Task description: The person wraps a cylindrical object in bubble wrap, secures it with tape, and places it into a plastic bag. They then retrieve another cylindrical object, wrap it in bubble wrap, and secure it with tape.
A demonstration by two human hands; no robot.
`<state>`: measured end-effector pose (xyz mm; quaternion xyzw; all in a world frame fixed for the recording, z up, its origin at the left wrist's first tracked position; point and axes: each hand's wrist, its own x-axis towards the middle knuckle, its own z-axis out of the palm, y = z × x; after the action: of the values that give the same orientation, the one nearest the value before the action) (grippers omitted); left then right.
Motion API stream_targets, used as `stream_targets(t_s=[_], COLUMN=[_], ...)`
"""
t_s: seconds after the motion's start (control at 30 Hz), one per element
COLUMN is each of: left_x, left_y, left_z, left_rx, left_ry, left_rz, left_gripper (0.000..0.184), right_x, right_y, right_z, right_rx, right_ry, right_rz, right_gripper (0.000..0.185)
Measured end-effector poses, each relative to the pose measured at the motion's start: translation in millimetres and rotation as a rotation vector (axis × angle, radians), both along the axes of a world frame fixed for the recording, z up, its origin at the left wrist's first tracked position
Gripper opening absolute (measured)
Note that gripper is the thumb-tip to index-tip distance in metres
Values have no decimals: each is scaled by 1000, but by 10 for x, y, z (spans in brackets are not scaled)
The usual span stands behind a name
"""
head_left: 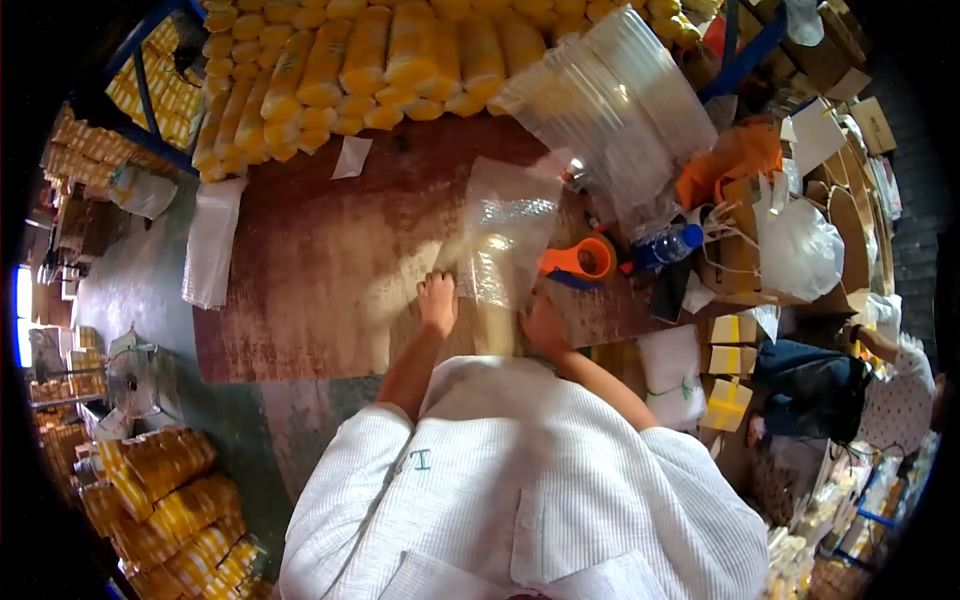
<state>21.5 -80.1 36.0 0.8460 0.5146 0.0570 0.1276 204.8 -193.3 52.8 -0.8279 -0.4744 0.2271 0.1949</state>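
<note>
A clear bubble wrap bag (505,235) lies lengthwise on the worn reddish-brown table (310,270), its near end close to my body. My left hand (437,302) rests palm down at the bag's left edge, fingers stretched forward on the tabletop. At the near right corner of the bag is my right hand (543,326), its fingers curled in at the plastic edge; their tips are hard to see. Just beyond the right hand sits an orange tape roll (592,259) with a blue part under it.
Stacked yellow wrapped packs (390,55) line the table's back. Clear plastic sleeves (620,110) lean at the back right. A blue-capped bottle (668,245) and a carton (735,240) stand right. White sheets (212,240) hang over the left edge. Another person (850,390) is at the right.
</note>
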Motion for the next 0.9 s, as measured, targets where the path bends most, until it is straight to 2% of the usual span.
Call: stream_targets(t_s=[0.07,0.1,0.13,0.17,0.23,0.27,0.33,0.37,0.43,0.5,0.57,0.6,0.63,0.67,0.7,0.73,0.77,0.83,0.87,0.9], left_x=[-36,-37,-48,-36,-14,-31,-91,-93,-92,-198,-358,-383,-409,-441,-543,-713,-866,-1028,-1053,-1062], left_y=[42,79,-36,-101,-163,-153,-187,-181,-185,-286,-397,-346,-285,-228,-230,-265,-277,-276,-354,-460], left_z=[-192,-266,-387,-529,-771,-797,-553,-352,-8,-35,-44,30,116,178,113,-47,-116,799,1085,1364], left_rx=[-102,-146,-128,27,336,130,-288,-342,-448,-212,-238,-370,-500,-624,-597,-569,-538,-680,-713,-742], left_ry=[-100,-150,-368,-397,-449,-387,-249,-232,-200,-278,-343,-382,-423,-467,-566,-660,-753,-583,-839,-1095], left_rz=[-22,-30,110,91,50,46,32,22,11,-31,17,84,152,220,145,72,-1,43,101,159], left_gripper=[17,18,21,21,25,25,24,23,29,30,29,28,28,27,26,26,28,33,36,40], right_x=[56,84,134,182,249,268,211,189,137,44,-94,-6,-32,-79,-138,-195,-242,-307,-329,-397], right_y=[34,56,105,160,140,121,36,16,-10,10,16,110,176,244,277,282,301,370,422,413], right_z=[-152,-250,-380,-504,-644,-713,-966,-1037,-758,-693,-802,-777,-469,206,811,1158,1345,1656,1875,2004], right_rx=[56,-19,-89,-156,-166,-171,-72,-22,100,260,449,199,125,51,-31,41,63,112,178,150], right_ry=[-13,-51,-90,-129,-38,5,109,160,251,397,602,596,772,943,1114,1233,1220,1194,1320,1298], right_rz=[25,88,153,218,312,356,270,228,226,173,44,122,76,34,-6,28,69,152,249,223], right_gripper=[31,31,31,30,24,21,18,16,20,22,25,27,27,27,27,30,30,30,34,35])
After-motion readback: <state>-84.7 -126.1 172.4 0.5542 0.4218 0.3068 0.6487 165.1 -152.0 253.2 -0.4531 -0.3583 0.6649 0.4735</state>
